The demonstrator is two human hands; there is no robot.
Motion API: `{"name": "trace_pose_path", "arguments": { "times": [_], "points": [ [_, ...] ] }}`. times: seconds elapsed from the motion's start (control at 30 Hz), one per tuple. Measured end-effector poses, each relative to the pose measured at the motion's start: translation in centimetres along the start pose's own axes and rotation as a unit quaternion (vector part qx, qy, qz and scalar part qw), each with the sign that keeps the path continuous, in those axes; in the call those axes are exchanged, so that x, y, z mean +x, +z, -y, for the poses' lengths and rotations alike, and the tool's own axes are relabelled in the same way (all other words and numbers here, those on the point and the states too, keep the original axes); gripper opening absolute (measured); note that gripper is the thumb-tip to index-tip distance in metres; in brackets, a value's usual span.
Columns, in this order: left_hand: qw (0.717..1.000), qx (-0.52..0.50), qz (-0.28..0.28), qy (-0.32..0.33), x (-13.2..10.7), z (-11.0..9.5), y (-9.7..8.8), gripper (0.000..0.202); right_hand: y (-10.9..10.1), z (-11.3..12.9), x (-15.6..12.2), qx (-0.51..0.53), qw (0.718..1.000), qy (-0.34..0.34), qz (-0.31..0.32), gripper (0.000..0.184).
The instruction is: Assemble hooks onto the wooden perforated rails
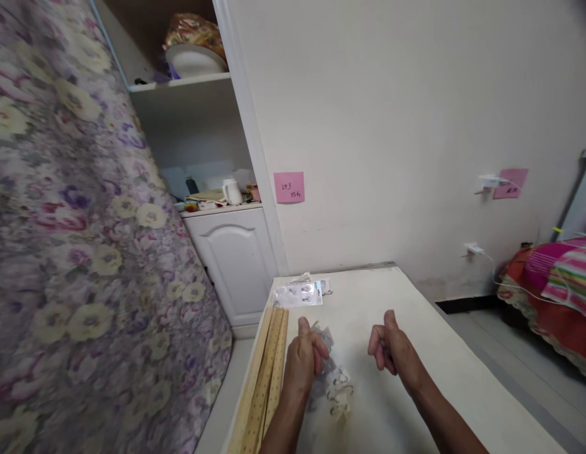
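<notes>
"What do the hands show?"

"A person's left hand [301, 362] and right hand [397, 350] face each other over a white table [363, 293], thumbs raised, fingers curled in narrow toward the palms."

"Holding anything?"

"The right fingers appear to curl around nothing. Crumpled clear plastic [327, 335] sits just beyond the left fingers; whether they touch it cannot be told."

"And around them?"

"A cluster of small pale pieces [340, 392], too small to name, lies between the hands, nearer the left fingers and closer to the wearer. Dotted wooden strips [273, 356] run just outside the left fingers. Farther ahead of those fingers lies a clear package [297, 294]."
</notes>
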State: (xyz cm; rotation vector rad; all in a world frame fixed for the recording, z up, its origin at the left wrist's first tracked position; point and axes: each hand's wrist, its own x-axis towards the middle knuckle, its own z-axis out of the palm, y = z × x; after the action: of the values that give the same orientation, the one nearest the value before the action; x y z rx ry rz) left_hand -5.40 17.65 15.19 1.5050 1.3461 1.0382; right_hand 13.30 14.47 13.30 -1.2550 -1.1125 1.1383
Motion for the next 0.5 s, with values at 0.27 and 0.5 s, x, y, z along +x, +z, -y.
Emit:
{"name": "trace_pose_path", "arguments": {
  "times": [0.27, 0.5],
  "points": [
    [1.0, 0.002, 0.006, -0.01, 0.22, 0.53, -0.13, 0.083, 0.02, -0.34, 0.45, -0.005, 1.0, 0.003, -0.001, 0.079],
    [1.0, 0.002, 0.002, -0.018, 0.39, 0.75, -0.13, 0.082, 0.29, -0.66, 0.58, -0.016, 1.0, 0.011, 0.0, 0.079]
  ]
}}
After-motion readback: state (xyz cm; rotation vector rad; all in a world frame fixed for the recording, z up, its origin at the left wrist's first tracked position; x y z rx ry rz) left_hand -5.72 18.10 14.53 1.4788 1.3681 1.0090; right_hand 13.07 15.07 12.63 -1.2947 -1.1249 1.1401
